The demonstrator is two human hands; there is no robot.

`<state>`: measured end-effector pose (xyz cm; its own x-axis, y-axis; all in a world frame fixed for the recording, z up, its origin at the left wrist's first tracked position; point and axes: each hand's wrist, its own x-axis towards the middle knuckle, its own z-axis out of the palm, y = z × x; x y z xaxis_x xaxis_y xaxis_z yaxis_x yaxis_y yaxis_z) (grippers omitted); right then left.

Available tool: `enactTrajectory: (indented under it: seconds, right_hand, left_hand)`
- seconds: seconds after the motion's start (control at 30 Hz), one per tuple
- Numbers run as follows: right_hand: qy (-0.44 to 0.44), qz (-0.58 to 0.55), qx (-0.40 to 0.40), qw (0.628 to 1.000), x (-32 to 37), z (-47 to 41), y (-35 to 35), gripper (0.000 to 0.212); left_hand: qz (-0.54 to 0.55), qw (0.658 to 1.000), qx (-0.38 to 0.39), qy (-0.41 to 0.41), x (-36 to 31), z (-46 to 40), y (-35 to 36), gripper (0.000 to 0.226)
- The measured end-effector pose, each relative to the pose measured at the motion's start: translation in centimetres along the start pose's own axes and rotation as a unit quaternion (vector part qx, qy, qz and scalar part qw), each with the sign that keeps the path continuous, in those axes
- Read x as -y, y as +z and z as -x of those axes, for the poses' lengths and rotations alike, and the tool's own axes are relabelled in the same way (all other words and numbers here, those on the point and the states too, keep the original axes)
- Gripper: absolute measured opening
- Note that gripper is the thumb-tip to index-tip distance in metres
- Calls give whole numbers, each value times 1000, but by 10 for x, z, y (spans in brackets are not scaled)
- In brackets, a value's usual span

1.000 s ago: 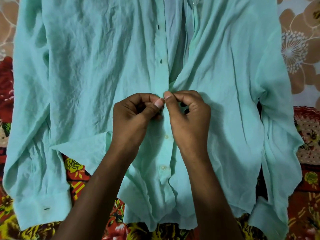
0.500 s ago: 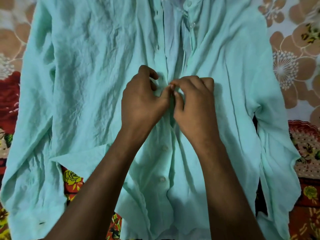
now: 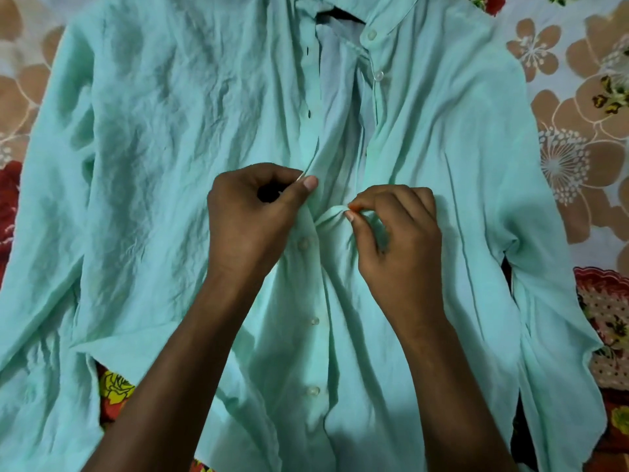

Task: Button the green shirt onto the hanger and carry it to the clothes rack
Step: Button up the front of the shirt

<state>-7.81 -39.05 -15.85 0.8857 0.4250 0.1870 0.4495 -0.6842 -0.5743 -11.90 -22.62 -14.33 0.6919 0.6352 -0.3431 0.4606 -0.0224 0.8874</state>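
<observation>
Two hands on green shirt [image 3: 170,165] | left hand [image 3: 252,212] pinches buttonhole placket edge | right hand [image 3: 398,233] pinches button-side fabric | floral bedsheet [image 3: 578,114] beneath

1 head view, close, looking steeply down onto green shirt [image 3: 170,165].

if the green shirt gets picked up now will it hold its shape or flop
The green shirt will probably flop: it is thin and creased all over and bunches where the left hand and right hand pinch it. It looks light. Its upper front is unbuttoned, so it may gape.
</observation>
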Motion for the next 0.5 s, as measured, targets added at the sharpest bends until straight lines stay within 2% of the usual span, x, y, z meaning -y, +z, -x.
enactTrajectory:
  seconds: [0.17,0.3,0.5]
  right_hand:
    - [41,26,44,998,-15,6,2,5]
    - [107,53,52,991,-12,1,-4,42]
    - [181,96,36,978,-3,-4,7,29]
  left_hand:
    - [116,991,-1,-72,3,0,-10,14]
    - [178,977,2,-117,4,3,-11,15]
    - [193,974,8,-122,5,8,-11,14]
